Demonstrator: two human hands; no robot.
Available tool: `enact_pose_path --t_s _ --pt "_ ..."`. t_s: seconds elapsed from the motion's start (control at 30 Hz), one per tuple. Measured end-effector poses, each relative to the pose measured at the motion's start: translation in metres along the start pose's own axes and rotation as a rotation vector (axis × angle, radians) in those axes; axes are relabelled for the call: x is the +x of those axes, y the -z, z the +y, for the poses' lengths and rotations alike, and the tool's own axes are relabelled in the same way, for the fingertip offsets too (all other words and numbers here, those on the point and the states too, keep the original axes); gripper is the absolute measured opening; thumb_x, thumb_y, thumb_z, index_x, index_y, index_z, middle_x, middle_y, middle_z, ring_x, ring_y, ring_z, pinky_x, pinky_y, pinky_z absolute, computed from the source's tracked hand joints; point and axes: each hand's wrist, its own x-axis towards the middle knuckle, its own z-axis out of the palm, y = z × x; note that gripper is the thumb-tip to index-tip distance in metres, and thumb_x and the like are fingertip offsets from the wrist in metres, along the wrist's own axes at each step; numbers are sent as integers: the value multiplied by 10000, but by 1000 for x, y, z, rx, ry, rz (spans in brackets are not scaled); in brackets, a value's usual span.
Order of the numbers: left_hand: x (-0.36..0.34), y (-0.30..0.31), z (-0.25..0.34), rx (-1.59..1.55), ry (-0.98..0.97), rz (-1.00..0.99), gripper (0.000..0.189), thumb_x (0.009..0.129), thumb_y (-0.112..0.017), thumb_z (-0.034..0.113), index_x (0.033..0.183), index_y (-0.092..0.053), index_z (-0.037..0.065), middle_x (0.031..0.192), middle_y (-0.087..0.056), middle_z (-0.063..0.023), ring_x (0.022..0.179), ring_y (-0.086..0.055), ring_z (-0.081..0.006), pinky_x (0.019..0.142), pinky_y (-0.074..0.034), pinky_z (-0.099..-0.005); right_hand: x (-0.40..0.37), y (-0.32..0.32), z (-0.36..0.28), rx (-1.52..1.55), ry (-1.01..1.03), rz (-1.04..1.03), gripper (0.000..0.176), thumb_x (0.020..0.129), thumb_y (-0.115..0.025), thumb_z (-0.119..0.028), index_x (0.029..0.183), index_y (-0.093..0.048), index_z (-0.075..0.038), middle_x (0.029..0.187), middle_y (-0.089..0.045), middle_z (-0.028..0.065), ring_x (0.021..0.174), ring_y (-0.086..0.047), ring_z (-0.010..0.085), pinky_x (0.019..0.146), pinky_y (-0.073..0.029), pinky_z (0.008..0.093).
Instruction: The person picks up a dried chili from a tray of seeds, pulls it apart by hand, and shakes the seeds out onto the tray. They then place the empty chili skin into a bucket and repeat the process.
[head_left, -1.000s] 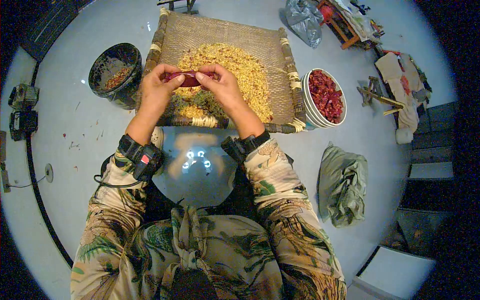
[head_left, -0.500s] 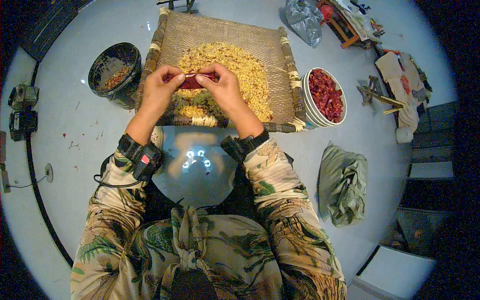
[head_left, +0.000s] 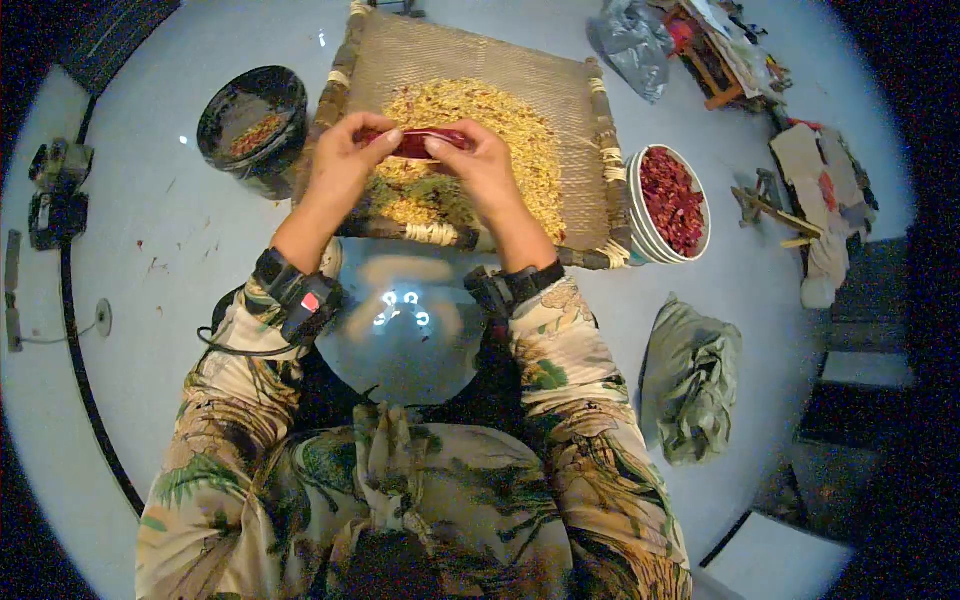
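A dried red chili pepper (head_left: 414, 146) is stretched between my two hands, with a pale split line along its upper edge. My left hand (head_left: 348, 160) pinches one end with thumb and fingers, and my right hand (head_left: 482, 168) pinches the other. Both are above a low wooden frame with woven webbing (head_left: 480, 52). On the webbing under my hands lies a wide heap of yellow seeds (head_left: 525, 150). Nearer to me, a pile of greenish stalks (head_left: 445, 195) covers some of the seeds.
Right of the frame stands a white bucket (head_left: 636, 225) filled with red chili pieces (head_left: 672, 200). A black bucket (head_left: 215, 150) with some seeds and bits inside is at the left. On the floor lie a green sack (head_left: 690, 385) and a grey plastic bag (head_left: 632, 45).
The whole scene has shifted slightly right in view as the camera turned. Both hands keep their pinch on the chili, whose split edge is turned a little differently.
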Motion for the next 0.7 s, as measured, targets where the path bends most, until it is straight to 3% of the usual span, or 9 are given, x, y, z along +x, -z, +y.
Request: enact_pose_path --t_s 0.17,0.27,0.7 --pt "1 3 -5 64 127 -47 144 789 -671 152 849 -618 32 726 -574 3 687 -506 -69 614 -414 -217 3 2 6 -22 52 19 215 738 -690 -49 937 -614 -26 799 -625 30 714 -573 108 645 -473 233" --pt "0 4 -7 -69 62 -68 144 787 -672 146 846 -614 28 733 -576 2 688 -507 -67 608 -415 -217 3 2 6 -23 62 9 220 735 -697 -60 938 -619 -27 808 -624 25 727 -568 103 667 -468 233" --pt "-1 5 0 145 -29 -22 139 762 -686 122 844 -618 33 789 -617 -9 723 -561 -90 658 -459 -235 6 3 14 -84 85 3 165 816 -646 -173 909 -643 -37 805 -626 19 754 -571 103 689 -453 220"
